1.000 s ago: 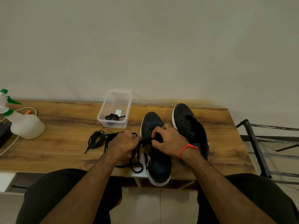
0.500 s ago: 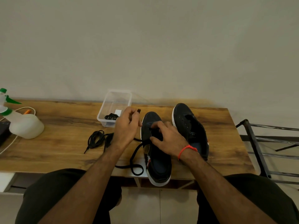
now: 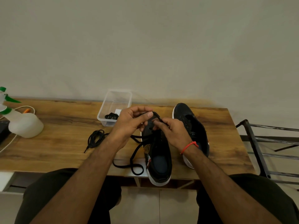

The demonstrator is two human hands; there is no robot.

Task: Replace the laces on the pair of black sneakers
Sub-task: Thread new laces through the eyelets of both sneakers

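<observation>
**A:** Black lace (image 3: 135, 152) is pinched in both hands above the near sneaker (image 3: 157, 156). Left hand (image 3: 129, 125) has fingers curled, thumb and forefinger on the strand. Right hand (image 3: 174, 132) pinches the same strand just right of that, over the eyelets.

**B:** Sneaker orientation?

**A:** Long axis runs away from the person, toe toward the wall, heel hanging over the front edge of the wooden table (image 3: 64, 143). Both pinches sit over the toe end. The second sneaker (image 3: 190, 126) lies right of the right hand, parallel, toe also to the wall, partly behind that wrist.

**B:** Slack?

**A:** It drops below and left of the left hand and loops on the table beside the near sneaker's heel. Can't tell which eyelet it exits.

**B:** Other stuff?

**A:** Another black lace, coiled (image 3: 95, 139), lies left of the left wrist. Clear plastic tub (image 3: 115, 107) behind the left hand, dark bundle inside. Spray bottle (image 3: 21, 122) far left. Red thread band (image 3: 189, 146) on the right wrist.
</observation>
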